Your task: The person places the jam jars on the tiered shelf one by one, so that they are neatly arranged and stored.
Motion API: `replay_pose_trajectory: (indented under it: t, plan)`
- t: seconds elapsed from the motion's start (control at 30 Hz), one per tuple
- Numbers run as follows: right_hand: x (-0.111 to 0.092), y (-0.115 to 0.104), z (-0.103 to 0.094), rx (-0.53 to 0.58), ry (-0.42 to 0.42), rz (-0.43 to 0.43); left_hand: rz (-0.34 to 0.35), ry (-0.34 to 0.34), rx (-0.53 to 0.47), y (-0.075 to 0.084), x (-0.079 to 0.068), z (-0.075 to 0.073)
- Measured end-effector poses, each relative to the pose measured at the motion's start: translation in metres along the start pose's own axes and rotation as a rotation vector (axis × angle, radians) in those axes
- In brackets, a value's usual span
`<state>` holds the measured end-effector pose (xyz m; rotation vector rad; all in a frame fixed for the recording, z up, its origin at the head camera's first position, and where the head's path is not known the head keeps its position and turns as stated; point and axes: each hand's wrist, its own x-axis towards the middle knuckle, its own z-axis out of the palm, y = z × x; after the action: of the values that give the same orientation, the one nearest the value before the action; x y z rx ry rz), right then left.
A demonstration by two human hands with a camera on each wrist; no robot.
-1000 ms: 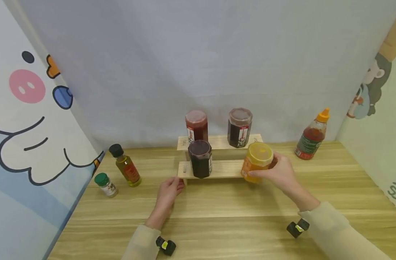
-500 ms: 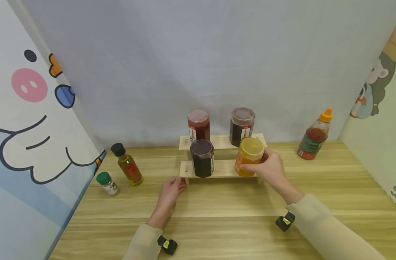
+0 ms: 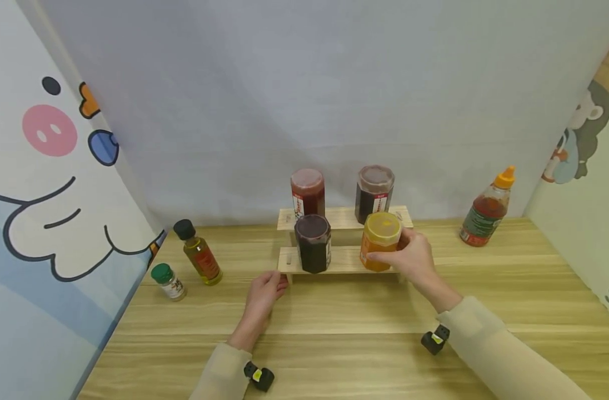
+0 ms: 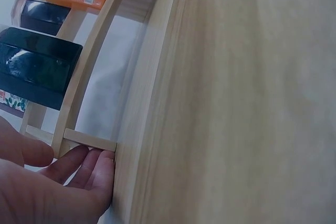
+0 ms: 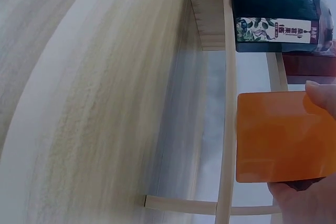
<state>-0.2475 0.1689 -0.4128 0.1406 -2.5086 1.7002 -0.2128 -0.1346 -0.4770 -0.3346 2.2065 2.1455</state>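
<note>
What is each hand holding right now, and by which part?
The right hand grips the orange jar around its side, on the rack's lower step. The left hand holds nothing; its fingers touch the rack's left end.

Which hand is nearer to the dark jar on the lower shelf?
Left. The left hand rests at the rack's front left corner, just below the dark jar; the right hand grips the orange jar farther right.

Bare table [image 3: 334, 311] before jar-crowded rack [image 3: 344, 260]
</note>
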Motion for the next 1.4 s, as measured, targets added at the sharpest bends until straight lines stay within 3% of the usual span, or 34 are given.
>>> replay_pose_trajectory:
  t: [0.83,1.4]
  plan:
    - [-0.003,0.0,-0.003,-0.05,-0.043,0.03,-0.009,-0.01,0.007,-0.002,0.0,0.0]
    - [-0.01,-0.003,-0.014,0.036,-0.097,-0.032,-0.019,0.003,-0.012,0.0,0.001,0.002]
